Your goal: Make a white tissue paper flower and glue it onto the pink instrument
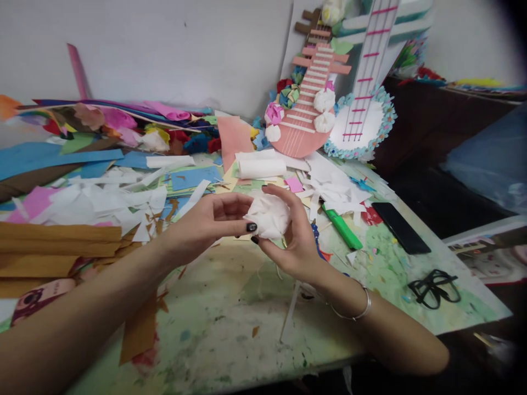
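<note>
A round white paper flower (269, 215) is held between my two hands, just above the paint-stained table (230, 334). My left hand (214, 219) pinches its left edge, thumb in front and the other fingers behind. Around its right side curls my right hand (294, 236), thumb below and index finger over the top. A thin thread seems to hang beneath the flower. Behind my hands lies a roll of white crepe paper (262, 167).
Paper scraps (107, 203) and brown crepe strips (49, 247) cover the left. At right lie a green cutter knife (341, 226), a black phone (401, 227) and glasses (434, 288). A pink paper lute (302, 118) and a white banjo shape (360, 123) lean at the back.
</note>
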A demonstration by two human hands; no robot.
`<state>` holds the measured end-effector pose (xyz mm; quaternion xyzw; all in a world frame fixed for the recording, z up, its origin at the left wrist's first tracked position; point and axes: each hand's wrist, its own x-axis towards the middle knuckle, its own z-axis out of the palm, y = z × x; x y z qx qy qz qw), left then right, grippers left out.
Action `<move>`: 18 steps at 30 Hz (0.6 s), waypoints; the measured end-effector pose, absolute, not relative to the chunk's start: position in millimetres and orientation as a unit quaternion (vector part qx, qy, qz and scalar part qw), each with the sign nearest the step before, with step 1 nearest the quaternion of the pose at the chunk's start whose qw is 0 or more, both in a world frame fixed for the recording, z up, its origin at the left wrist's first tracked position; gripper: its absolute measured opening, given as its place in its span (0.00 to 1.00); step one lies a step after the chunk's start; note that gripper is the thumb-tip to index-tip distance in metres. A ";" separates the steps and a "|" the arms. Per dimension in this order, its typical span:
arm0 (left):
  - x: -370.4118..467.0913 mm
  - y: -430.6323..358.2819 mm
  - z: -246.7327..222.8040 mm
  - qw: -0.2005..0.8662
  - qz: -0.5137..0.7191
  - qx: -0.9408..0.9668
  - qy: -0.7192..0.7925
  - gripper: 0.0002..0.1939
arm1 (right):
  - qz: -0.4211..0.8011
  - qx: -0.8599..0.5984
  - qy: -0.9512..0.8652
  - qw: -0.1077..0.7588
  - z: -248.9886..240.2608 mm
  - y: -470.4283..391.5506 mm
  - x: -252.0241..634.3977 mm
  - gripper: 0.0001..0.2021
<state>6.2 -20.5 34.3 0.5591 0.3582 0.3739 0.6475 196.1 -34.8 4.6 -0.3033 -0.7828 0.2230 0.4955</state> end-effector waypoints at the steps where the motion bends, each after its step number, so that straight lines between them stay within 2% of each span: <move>1: 7.8 -21.2 32.8 0.651 0.374 0.558 0.353 0.20 | 0.235 -0.307 -0.778 0.495 3.0 -33.6 196.1 0.35; 4: 16.0 -25.4 24.5 0.669 0.377 0.548 0.330 0.31 | 0.231 -0.312 -0.787 0.479 -0.6 -31.7 194.3 0.37; 6: 22.5 -29.3 17.5 0.675 0.393 0.530 0.329 0.36 | 0.232 -0.303 -0.811 0.444 -0.1 -33.9 192.4 0.44; 8: 27.5 -32.5 11.1 0.677 0.402 0.513 0.342 0.37 | 0.259 -0.285 -0.831 0.402 3.5 -38.0 191.8 0.50; 10: 29.5 -33.4 6.5 0.672 0.397 0.509 0.364 0.38 | 0.307 -0.268 -0.832 0.376 9.9 -39.7 194.6 0.51; 14: 26.8 -27.8 0.8 0.669 0.385 0.492 0.402 0.39 | 0.388 -0.270 -0.796 0.378 30.2 -11.1 217.7 0.49; 16: 24.3 -23.2 -2.3 0.663 0.394 0.492 0.403 0.36 | 0.389 -0.373 -0.730 0.421 43.0 24.5 238.9 0.43; 18: 22.1 -18.3 -6.5 0.659 0.404 0.489 0.403 0.35 | 0.349 -0.510 -0.635 0.464 53.8 69.2 264.7 0.32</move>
